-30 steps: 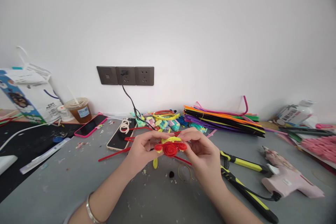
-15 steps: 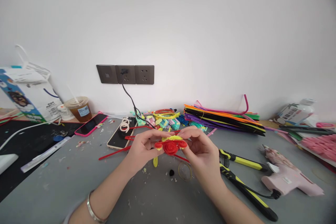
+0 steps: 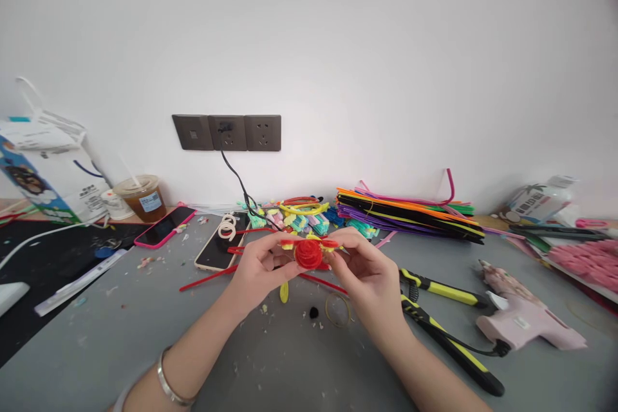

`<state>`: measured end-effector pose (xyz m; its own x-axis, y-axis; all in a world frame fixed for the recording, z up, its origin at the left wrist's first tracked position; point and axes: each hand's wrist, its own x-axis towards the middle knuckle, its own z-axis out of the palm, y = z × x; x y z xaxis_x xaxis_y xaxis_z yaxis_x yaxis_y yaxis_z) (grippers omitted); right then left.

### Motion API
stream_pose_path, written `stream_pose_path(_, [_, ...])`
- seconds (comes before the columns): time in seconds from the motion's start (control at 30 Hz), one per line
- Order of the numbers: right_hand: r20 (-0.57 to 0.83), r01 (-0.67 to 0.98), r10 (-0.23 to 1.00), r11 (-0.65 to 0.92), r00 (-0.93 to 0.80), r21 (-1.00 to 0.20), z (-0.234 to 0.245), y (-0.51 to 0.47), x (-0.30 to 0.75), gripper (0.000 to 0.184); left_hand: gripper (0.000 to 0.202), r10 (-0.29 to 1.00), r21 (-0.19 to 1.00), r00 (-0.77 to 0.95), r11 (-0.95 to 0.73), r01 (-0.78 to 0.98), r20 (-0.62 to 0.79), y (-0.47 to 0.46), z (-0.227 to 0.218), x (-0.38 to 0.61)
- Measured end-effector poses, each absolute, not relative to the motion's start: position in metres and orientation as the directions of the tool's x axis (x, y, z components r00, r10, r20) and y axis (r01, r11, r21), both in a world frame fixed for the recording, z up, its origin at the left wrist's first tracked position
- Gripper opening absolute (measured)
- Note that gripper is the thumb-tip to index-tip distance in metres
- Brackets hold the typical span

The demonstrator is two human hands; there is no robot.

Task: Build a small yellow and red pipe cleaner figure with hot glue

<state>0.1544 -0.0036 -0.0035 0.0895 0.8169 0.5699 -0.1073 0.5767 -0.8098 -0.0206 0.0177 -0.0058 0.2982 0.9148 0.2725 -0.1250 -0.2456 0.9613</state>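
Observation:
Between my two hands is a small pipe-cleaner figure (image 3: pixel 308 253), with a round red coil at its front and red and yellow pieces at both sides. My left hand (image 3: pixel 261 264) pinches its left side between thumb and fingers. Its right side is gripped in the same way by my right hand (image 3: pixel 363 262). Red pipe cleaners (image 3: pixel 208 277) lie on the grey table behind and beside my left hand. Below the figure are a yellow pipe-cleaner loop (image 3: pixel 284 292), a black pom-pom (image 3: pixel 313 313) and a thin ring (image 3: pixel 337 310).
Yellow-black pliers (image 3: pixel 451 341) and a pink glue gun (image 3: pixel 526 318) lie at the right. Pipe-cleaner bundles (image 3: pixel 410 214) rest along the wall. Two phones (image 3: pixel 167 226), a drink cup (image 3: pixel 145 198) and a paper bag (image 3: pixel 72 174) are at the left.
The figure has tilted in my fingers: the red coil now faces me more and sits higher against the side pieces, and less yellow shows on top. Both hands keep their hold.

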Motion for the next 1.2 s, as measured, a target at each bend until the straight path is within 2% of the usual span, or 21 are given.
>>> stream_pose_path(0.3, [0.507,-0.152,0.859,0.513,0.078,-0.845,-0.003,-0.002,0.156,0.008,0.032,0.926,0.964,0.306,-0.164,-0.208,0.223,0.016,-0.004,-0.019])
stream_pose_path(0.57, [0.340,-0.249,0.939,0.340,0.045,-0.907,-0.004,0.002,0.156,0.016,0.033,0.940,0.963,0.279,-0.134,-0.233,0.198,0.018,-0.002,-0.017])
stream_pose_path(0.87, [0.189,-0.369,0.982,0.180,0.013,-0.912,-0.009,0.004,0.156,0.020,0.033,0.951,0.967,0.258,-0.108,-0.229,0.168,0.016,0.004,-0.015])
stream_pose_path(1.07, [0.155,-0.384,0.988,0.147,0.008,-0.912,-0.009,0.004,0.157,0.024,0.030,0.949,0.967,0.267,-0.106,-0.232,0.168,0.017,0.001,-0.017])
stream_pose_path(1.2, [0.183,-0.390,0.983,0.162,-0.016,-0.906,-0.009,0.004,0.158,0.022,0.030,0.948,0.961,0.264,-0.110,-0.255,0.179,0.016,0.002,-0.015])
